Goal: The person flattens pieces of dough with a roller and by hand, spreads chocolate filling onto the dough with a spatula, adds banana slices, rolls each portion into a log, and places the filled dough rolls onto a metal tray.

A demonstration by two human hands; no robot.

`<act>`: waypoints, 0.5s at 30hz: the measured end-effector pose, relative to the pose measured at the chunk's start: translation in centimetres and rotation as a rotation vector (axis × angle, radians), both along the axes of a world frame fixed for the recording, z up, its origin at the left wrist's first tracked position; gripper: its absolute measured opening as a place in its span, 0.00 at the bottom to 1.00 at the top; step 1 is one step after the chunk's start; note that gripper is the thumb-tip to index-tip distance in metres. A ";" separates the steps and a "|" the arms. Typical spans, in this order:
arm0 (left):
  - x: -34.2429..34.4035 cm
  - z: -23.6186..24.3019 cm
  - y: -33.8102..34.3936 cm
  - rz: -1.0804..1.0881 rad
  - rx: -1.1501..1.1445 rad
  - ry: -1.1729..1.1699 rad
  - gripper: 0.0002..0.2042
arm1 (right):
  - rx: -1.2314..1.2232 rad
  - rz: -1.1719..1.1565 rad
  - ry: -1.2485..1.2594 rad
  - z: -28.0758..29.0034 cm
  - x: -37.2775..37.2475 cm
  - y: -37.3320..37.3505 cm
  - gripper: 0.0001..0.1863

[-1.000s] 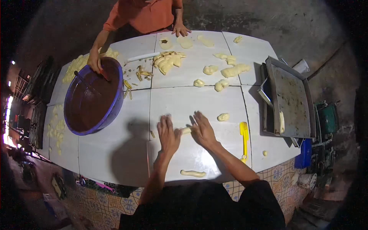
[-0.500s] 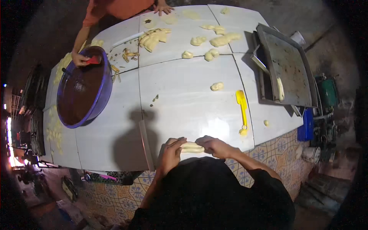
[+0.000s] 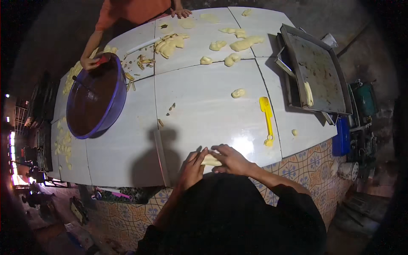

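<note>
Head camera, looking steeply down over white table (image 3: pixel 204 110) (fisheye, single view).

White worktop (image 3: pixel 204 110), pale yellow dough (image 3: pixel 211 160), purple basin (image 3: pixel 114 111), yellow scraper (image 3: pixel 267 115), blue can (image 3: pixel 341 137), orange-and-blue patterned floor tiles (image 3: pixel 299 163).

White tiled table (image 3: pixel 127 157). Far left: large purple basin (image 3: pixel 95 100) holding dark brown mix; a co-worker in an orange shirt (image 3: pixel 131 10) has one hand (image 3: pixel 90 63) at its rim. Far side: scattered pale dough lumps (image 3: pixel 242 42); one lump (image 3: pixel 238 92) apart near centre. Right of centre: yellow scraper (image 3: pixel 267 119) lying flat. Right edge: metal baking tray (image 3: pixel 316 68), one dough piece (image 3: pixel 308 93) on it. Blue container (image 3: pixel 341 138) below the tray.
</note>
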State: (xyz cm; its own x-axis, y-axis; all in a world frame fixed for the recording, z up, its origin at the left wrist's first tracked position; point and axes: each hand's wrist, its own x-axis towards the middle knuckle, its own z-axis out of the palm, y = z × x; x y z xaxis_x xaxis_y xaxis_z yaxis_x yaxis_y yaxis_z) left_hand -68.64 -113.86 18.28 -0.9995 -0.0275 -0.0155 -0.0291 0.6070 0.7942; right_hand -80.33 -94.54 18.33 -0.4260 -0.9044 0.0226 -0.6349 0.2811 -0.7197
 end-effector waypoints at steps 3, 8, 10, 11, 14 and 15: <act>0.8 -1.6 -0.2 0.050 -0.043 0.114 0.34 | -0.024 0.070 0.081 -1.2 0.3 0.1 0.32; 0.5 -2.2 -0.7 0.025 -0.103 0.125 0.33 | 0.018 -0.120 -0.176 -0.4 -0.6 0.1 0.26; 0.5 -2.5 -0.8 0.001 -0.105 0.158 0.31 | -0.048 -0.100 -0.103 -1.7 -0.6 -0.1 0.23; 0.6 -2.5 -0.6 0.034 -0.121 0.154 0.29 | 0.022 -0.060 -0.170 -1.7 -0.8 -0.5 0.22; 0.8 -2.8 -0.8 0.031 -0.135 0.215 0.27 | -0.013 -0.030 -0.063 -0.1 -1.4 -0.8 0.17; 0.9 -2.9 -0.7 0.035 -0.134 0.214 0.27 | 0.013 0.019 -0.031 -0.4 -1.8 -0.3 0.17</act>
State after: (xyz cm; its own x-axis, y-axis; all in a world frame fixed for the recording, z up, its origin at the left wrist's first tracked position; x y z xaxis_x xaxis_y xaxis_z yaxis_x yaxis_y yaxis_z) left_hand -67.74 -114.58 15.38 -0.9780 -0.0502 0.2025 0.1080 0.7085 0.6974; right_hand -82.11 -94.88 17.89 -0.4086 -0.9127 -0.0020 -0.6179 0.2782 -0.7354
